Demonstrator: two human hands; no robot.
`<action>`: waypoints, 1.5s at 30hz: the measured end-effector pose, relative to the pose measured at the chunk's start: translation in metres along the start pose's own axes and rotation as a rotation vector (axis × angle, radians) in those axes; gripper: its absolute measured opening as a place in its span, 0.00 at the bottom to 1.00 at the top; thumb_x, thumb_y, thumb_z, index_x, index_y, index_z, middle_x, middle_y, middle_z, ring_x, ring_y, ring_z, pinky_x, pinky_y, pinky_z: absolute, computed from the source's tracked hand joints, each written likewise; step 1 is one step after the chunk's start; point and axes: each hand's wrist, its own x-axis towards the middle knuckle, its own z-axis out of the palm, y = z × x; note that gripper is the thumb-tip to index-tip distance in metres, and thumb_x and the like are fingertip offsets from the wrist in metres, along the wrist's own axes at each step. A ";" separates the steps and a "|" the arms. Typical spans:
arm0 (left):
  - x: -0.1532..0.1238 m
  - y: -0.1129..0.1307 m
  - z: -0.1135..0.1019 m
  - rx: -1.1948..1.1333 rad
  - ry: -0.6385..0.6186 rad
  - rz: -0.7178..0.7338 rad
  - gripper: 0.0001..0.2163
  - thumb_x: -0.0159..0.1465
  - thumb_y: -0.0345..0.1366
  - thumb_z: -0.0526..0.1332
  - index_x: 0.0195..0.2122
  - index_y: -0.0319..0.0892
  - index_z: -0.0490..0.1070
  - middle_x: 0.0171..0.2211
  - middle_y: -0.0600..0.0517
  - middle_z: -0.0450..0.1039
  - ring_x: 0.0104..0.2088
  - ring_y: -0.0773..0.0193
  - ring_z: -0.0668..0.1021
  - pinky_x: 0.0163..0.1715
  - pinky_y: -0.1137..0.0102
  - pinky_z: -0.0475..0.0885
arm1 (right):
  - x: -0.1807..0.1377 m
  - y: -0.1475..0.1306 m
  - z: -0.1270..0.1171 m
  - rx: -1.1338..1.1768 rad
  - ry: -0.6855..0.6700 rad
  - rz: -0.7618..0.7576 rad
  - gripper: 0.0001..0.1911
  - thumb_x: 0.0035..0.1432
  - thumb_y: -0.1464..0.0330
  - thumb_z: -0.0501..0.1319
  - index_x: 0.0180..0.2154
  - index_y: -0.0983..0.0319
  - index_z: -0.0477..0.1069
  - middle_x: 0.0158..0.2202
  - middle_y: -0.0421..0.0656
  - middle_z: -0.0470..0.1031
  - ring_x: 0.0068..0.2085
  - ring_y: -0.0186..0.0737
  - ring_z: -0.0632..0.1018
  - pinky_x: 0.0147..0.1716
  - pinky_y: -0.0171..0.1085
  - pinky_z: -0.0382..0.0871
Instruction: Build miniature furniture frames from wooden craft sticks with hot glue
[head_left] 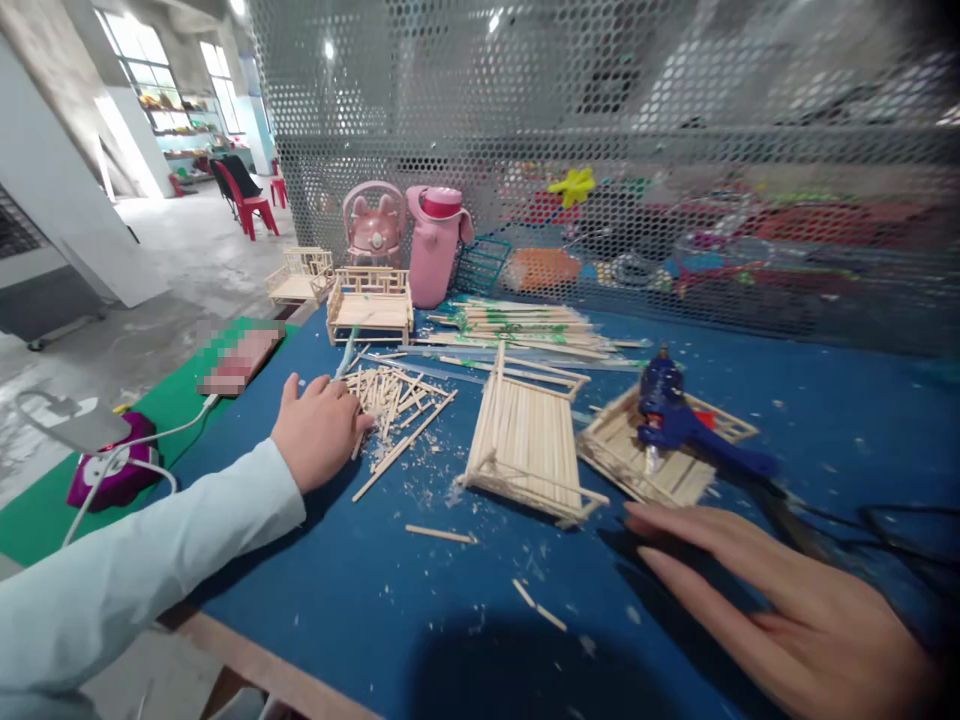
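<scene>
My left hand (322,430) rests palm down at the left edge of a pile of short wooden sticks (394,400). Its fingers are bent but a little apart, and no held stick shows. At the lower right, my right hand (787,600) is open, thumb and fingers apart with nothing between them. Ahead of it lies a small stick-built frame (525,440) with a slatted base and low rails. Beside that, a blue hot glue gun (667,410) stands on another slatted stick piece (622,450), hiding part of it.
Two finished miniature stick benches (371,310) (300,275) stand at the back left, near a pink bottle (433,245). Longer sticks in green-marked wrapping (525,325) lie behind the pile. A perforated metal screen (637,130) borders the blue table (337,600). A cable (885,520) runs right.
</scene>
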 end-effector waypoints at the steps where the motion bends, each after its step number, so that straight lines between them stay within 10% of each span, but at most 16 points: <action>1: 0.006 -0.001 0.000 -0.003 0.016 -0.009 0.14 0.67 0.39 0.49 0.38 0.41 0.72 0.43 0.45 0.74 0.49 0.48 0.72 0.51 0.45 0.60 | -0.002 0.001 0.002 0.019 -0.004 0.014 0.12 0.60 0.64 0.53 0.46 0.53 0.66 0.36 0.40 0.77 0.34 0.37 0.80 0.36 0.33 0.76; 12: 0.003 -0.004 0.005 -0.327 -0.029 0.199 0.07 0.62 0.32 0.55 0.33 0.43 0.73 0.31 0.51 0.75 0.34 0.63 0.76 0.35 0.70 0.69 | -0.017 0.002 0.008 0.190 -0.086 0.229 0.23 0.53 0.65 0.57 0.49 0.34 0.63 0.36 0.32 0.79 0.36 0.48 0.81 0.37 0.44 0.80; 23: 0.003 -0.011 0.007 -0.222 0.134 0.104 0.18 0.62 0.24 0.48 0.44 0.43 0.75 0.50 0.45 0.72 0.49 0.55 0.72 0.49 0.59 0.67 | -0.014 0.001 0.007 0.165 -0.091 0.185 0.22 0.55 0.66 0.57 0.49 0.37 0.63 0.37 0.32 0.79 0.35 0.43 0.81 0.37 0.39 0.80; 29: 0.004 -0.005 0.003 -0.156 0.051 0.054 0.12 0.64 0.39 0.54 0.39 0.47 0.78 0.37 0.46 0.74 0.38 0.54 0.73 0.39 0.58 0.68 | -0.014 0.000 0.009 0.194 -0.065 0.161 0.23 0.54 0.66 0.57 0.49 0.35 0.64 0.37 0.32 0.79 0.34 0.44 0.81 0.33 0.39 0.80; 45: -0.013 0.001 -0.004 -0.492 -0.072 0.248 0.11 0.62 0.30 0.54 0.39 0.42 0.76 0.35 0.49 0.78 0.35 0.63 0.78 0.37 0.70 0.72 | -0.013 -0.003 0.007 0.244 -0.081 0.201 0.23 0.53 0.66 0.57 0.49 0.34 0.65 0.38 0.30 0.79 0.34 0.43 0.81 0.34 0.39 0.80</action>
